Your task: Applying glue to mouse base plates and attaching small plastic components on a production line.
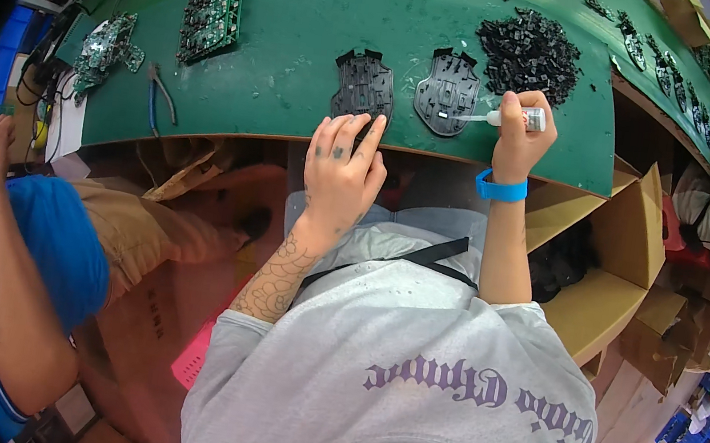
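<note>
Two black plastic mouse-shaped shells lie side by side on the green table, their ribbed insides facing up. My left hand [347, 162] rests at the near edge of the left shell [364, 84], fingers stretched out with the tips by its lower end. In my right hand [523, 136] is a small white glue bottle [533, 119], gripped sideways. Its thin clear nozzle points left, and the tip is at the lower part of the right shell [447, 90], near a small pale spot. Whether the tip touches the plastic I cannot tell.
A heap of small black plastic parts [529, 54] lies beyond my right hand. Green circuit boards [212, 13] and pliers [160, 97] are to the left on the table [300, 26]. An open cardboard box [607, 282] stands below the edge at right. A co-worker in blue [56, 245] is at left.
</note>
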A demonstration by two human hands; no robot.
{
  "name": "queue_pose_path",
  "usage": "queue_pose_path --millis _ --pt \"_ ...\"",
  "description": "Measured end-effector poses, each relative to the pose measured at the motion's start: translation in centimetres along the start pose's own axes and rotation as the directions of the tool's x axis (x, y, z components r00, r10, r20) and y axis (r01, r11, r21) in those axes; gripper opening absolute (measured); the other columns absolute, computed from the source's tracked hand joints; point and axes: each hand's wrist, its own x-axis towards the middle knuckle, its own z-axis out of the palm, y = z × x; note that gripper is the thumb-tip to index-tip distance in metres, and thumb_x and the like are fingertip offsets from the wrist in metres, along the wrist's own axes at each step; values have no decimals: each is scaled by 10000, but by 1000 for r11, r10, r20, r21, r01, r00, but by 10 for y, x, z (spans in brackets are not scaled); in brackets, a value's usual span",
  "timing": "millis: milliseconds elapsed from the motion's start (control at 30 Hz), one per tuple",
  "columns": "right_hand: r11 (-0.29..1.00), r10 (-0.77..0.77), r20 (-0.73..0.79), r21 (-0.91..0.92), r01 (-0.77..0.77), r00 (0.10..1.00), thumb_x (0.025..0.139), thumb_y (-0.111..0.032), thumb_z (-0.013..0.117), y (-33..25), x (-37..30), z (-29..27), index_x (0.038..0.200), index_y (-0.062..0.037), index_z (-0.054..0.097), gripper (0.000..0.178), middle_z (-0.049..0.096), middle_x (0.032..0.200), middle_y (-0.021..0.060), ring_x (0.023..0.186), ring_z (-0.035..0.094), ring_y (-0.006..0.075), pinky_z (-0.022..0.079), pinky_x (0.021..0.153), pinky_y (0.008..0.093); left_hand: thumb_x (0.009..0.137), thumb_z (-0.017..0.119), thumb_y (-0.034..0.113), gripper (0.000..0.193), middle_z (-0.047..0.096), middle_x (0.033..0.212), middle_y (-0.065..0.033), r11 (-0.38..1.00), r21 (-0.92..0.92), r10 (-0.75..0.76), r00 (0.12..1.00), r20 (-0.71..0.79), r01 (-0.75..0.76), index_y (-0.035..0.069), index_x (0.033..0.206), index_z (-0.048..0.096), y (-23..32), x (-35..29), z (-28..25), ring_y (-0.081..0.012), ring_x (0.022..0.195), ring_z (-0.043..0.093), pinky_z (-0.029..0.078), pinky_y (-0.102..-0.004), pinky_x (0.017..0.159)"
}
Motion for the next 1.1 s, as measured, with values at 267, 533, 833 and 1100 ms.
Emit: queue_pose_path --millis 267,533,833,1100 --pt "993 -77 -37 -92 73 996 801 -81 721 -1 -1 6 650 -55 509 261 479 574 -54 525 397 7 304 464 183 777 610 75 460 510 1292 -70 996 -54 -66 997 51 69 108 1236 595 0 -5 6 -256 1232 452 302 -467 1067" --pt "997 -1 -16 -81 0 1000 792 -121 759 -1 -2 7 653 -50 525 281 498 572 -54 525 411 7 306 468 175 773 606 66 469 510 1296 -58 997 -41 -69 996 55 71 117 1239 596 -2 -6 11 -250 1241 451 276 -466 1078" --pt "994 -17 -20 -107 14 1000 778 -153 788 -2 -2 6 638 -55 529 310 501 570 -54 526 406 8 298 471 174 774 608 66 467 507 1299 -58 996 -49 -67 997 49 70 120 1238 598 -3 -8 12 -246 1240 451 276 -461 1079" --pt "993 -17 -34 -122 12 999 781 -202 795 0 -1 5 637 -54 533 334 504 568 -53 525 408 8 299 473 171 744 621 61 476 544 1283 -37 994 -56 -89 996 29 91 134 1214 619 -2 -7 12 -216 1224 477 276 -431 1078"
